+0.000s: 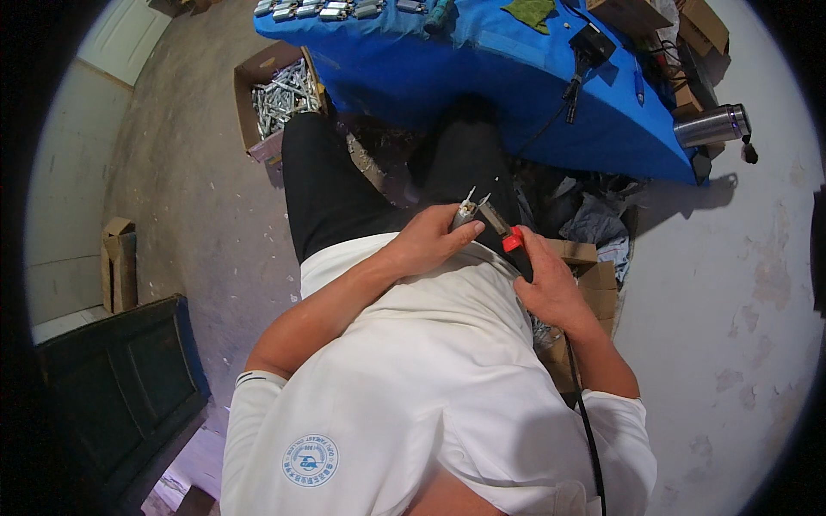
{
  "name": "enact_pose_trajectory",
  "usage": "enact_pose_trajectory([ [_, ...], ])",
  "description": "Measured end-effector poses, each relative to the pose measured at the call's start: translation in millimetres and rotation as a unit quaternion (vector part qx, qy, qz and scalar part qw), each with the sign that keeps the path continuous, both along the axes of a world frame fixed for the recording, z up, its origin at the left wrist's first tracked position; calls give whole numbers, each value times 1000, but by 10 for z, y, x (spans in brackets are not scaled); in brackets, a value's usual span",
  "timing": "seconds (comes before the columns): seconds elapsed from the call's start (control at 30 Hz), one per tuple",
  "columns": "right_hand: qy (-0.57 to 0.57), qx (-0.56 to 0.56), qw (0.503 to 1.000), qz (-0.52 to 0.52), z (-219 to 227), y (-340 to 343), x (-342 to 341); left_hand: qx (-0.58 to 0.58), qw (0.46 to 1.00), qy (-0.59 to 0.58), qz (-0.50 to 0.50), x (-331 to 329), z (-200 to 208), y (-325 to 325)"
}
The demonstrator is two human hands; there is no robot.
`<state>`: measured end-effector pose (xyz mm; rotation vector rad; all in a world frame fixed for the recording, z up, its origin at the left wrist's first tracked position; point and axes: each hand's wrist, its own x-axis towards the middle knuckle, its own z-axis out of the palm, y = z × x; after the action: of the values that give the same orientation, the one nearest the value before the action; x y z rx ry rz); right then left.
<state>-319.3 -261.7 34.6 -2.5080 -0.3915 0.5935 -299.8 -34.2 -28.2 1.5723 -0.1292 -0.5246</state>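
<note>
My left hand (433, 242) is closed around a small silver metal part (465, 215) with thin pale prongs standing up from its top end. My right hand (548, 280) grips a soldering iron (514, 240) with a red and black handle. The iron's metal tip points up and left, close beside the part's prongs; whether they touch is too small to tell. Both hands are held over my lap, and the iron's black cord (588, 439) runs down past my right arm.
Ahead stands a table with a blue cover (533, 82), bearing rows of small silver parts (334, 11), a green cloth (531, 12), a black adapter (591, 47) and a steel tumbler (714, 127). A cardboard box (246, 107) full of metal pieces sits by my left knee. Cartons (600, 292) stand at my right.
</note>
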Motion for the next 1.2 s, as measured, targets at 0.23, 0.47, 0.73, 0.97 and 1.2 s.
enact_pose_trajectory([
  [0.23, 59, 137, 989, -17, 34, 30, 32, 102, 993, -66, 12, 5, 56, 1],
  [0.47, -10, 38, 999, -36, 57, -5, 87, 145, 988, -26, 39, 18, 67, 24],
  [0.73, 7, -38, 999, 25, 100, 55, 41, 121, 990, -51, 58, 7, 47, 3],
  [0.97, 3, -42, 999, 22, 87, 138, 33, 145, 986, -64, 51, 6, 126, 7],
  [1.2, -3, -38, 999, 30, 42, 127, 9, 160, 982, -82, 51, -9, 143, -1],
])
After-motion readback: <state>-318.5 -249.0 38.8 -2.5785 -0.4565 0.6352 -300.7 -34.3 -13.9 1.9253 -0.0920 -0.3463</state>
